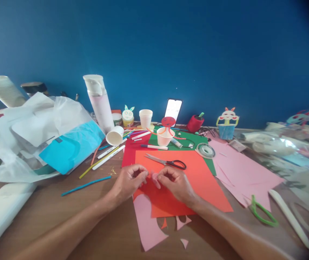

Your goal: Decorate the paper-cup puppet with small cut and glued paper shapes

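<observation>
My right hand (176, 181) pinches a small pink paper piece (155, 180) above the orange sheet (197, 180). Just left of it, my left hand (132, 179) has its fingertips drawn together; whether anything is between them is too small to tell. Black-handled scissors (166, 161) lie on the orange sheet, beyond both hands. A pink sheet with curved cut-outs (149, 227) sticks out from under the orange one at the near side. Farther back, a white cup (164, 137) bears a red paper face (168, 122) and orange-red arms.
A plastic bag (32, 133) and a white bottle (99, 104) stand at the left. Markers and pipe cleaners lie beside a tipped cup (114, 136). A tape roll (205, 150), pink paper (241, 166) and a green pipe cleaner (262, 215) are at the right. A lit phone (173, 108) leans behind.
</observation>
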`<state>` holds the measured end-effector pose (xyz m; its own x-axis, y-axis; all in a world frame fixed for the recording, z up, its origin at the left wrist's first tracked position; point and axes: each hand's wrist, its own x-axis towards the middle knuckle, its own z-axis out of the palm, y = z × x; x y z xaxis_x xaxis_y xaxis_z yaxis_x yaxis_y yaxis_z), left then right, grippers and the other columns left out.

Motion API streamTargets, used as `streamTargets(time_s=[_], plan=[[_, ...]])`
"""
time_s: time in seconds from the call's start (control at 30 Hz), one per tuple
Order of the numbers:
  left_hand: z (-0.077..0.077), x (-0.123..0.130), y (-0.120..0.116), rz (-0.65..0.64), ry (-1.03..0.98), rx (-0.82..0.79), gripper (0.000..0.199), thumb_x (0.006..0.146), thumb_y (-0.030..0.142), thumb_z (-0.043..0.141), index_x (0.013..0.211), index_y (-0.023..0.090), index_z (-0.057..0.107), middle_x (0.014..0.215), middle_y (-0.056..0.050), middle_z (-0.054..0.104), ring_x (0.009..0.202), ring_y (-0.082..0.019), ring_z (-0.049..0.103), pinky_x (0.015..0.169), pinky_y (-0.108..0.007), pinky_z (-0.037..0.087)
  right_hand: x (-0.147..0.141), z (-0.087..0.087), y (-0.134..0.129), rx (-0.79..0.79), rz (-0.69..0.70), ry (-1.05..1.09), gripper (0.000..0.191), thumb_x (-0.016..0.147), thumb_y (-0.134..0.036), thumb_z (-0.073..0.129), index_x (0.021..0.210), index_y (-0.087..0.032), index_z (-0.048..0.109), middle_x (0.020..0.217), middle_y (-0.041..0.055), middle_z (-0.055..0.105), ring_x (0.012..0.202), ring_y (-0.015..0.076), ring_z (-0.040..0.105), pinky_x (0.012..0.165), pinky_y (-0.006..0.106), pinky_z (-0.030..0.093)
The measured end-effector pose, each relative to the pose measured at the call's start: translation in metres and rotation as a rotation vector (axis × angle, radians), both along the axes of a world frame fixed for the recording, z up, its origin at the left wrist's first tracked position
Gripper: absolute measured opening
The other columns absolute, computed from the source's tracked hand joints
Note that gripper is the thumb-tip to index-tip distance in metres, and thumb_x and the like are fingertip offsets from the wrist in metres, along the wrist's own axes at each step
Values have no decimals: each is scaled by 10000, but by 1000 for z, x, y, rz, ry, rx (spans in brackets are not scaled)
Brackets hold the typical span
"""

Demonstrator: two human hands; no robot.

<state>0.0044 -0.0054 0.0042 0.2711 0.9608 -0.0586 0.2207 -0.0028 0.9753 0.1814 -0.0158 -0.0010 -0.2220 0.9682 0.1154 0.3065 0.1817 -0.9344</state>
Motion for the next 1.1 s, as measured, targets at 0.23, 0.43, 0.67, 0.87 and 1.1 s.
streamTargets(time_s=[0.23, 0.43, 0.67, 0.87, 1.1], plan=[[-3, -6, 8, 57, 10, 55, 246, 719, 256, 496, 949, 177, 523, 607, 20, 551, 515, -91, 525, 493, -193, 398, 2, -2, 4, -62, -37, 116, 203, 770, -304, 507, 630, -157, 513, 573, -12, 536, 560, 101, 494, 552, 220, 388], [-2, 2, 5, -151, 66, 76, 518, 696, 271, 539, 1194, 201, 413, 549, 59, 466, 468, -71, 408, 464, -184, 340, -1, 3, 3, -126, 86, 248, 177, 769, -298, 510, 655, -163, 517, 543, -28, 533, 552, 94, 493, 594, 229, 401], [0, 3, 13, -114, 48, -37, 187, 665, 317, 558, 636, 132, 542, 541, 29, 494, 451, -58, 385, 431, -177, 304, 6, 0, 10, -114, -78, 256, 164, 720, -314, 546, 671, -158, 542, 637, -6, 563, 580, 98, 495, 557, 213, 389], [-3, -15, 25, 45, 52, -9, 221, 663, 362, 556, 675, 144, 522, 570, 33, 496, 456, -69, 416, 406, -172, 332, 14, 0, 15, -41, -167, 223, 172, 748, -308, 511, 671, -157, 544, 573, -10, 522, 537, 94, 470, 544, 215, 391], [-10, -35, 44, 170, 128, 178, 363, 699, 272, 490, 1040, 148, 474, 641, 8, 546, 589, -145, 541, 550, -248, 421, 11, -10, 6, 131, -65, -36, 175, 780, -315, 485, 740, -167, 569, 707, 39, 615, 626, 131, 542, 595, 240, 427]])
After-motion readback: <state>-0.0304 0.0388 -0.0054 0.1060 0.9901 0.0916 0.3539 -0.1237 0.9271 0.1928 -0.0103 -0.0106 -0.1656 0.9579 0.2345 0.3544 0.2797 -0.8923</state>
